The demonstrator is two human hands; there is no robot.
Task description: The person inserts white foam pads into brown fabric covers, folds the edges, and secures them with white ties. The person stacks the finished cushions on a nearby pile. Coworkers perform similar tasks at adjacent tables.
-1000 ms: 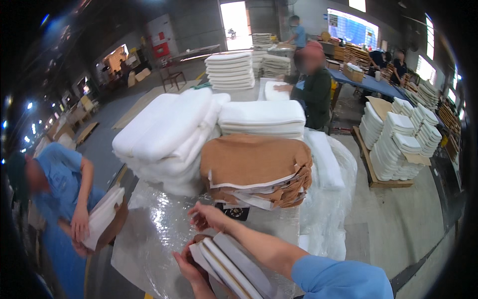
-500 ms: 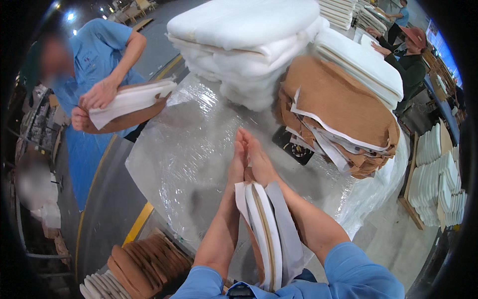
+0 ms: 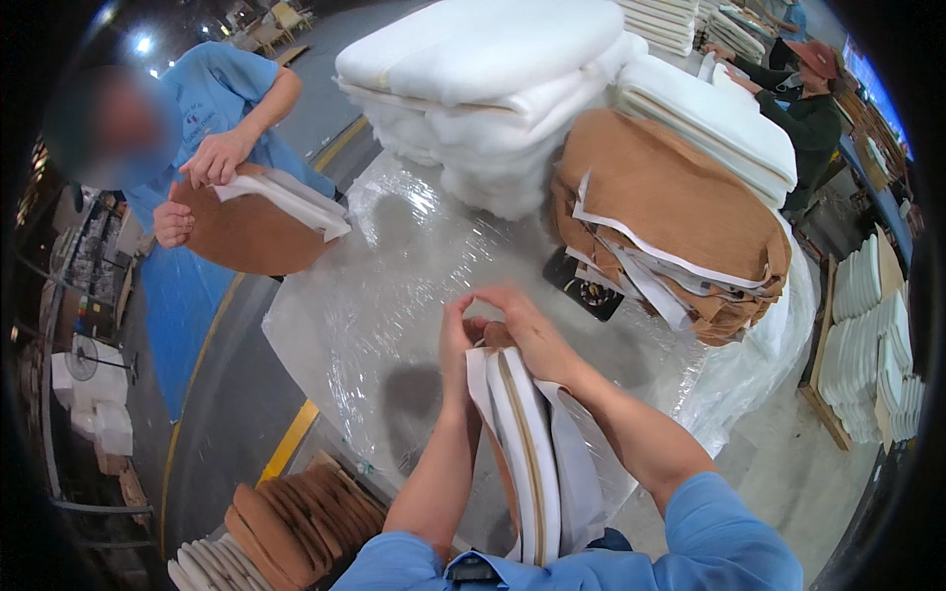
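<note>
1. We look over a workshop with a grey floor, where a yellow line (image 3: 288,443) runs past a worktop (image 3: 345,305) covered in clear, shiny film.
2. At the near side of the worktop we see a cushion (image 3: 529,453) between the person's two forearms, set on edge. It has white padding with a tan stripe along its length, a brown tip, and pale flaps spreading at its sides. Its near end lies close to the person's blue shirt; we cannot tell whether its underside touches the worktop.
3. The left hand (image 3: 460,337) has its grip curled round the left side of the cushion's far end.
4. The right hand (image 3: 532,330) has its grip bent round the other side of that end, its fingers meeting the left hand's just beyond the tip. We cannot tell how firmly either presses.
5. Ahead and to the right we find a pile of brown covers (image 3: 670,187) with white edges, a dark object (image 3: 591,294) partly under it.
6. Behind these stand thick white padding (image 3: 483,49) and layered white pads (image 3: 705,113).
7. At left, a co-worker (image 3: 222,94) holds a brown-and-white piece (image 3: 261,231) with both hands.
8. At lower left we see brown cushions (image 3: 286,532) in a row.
</note>
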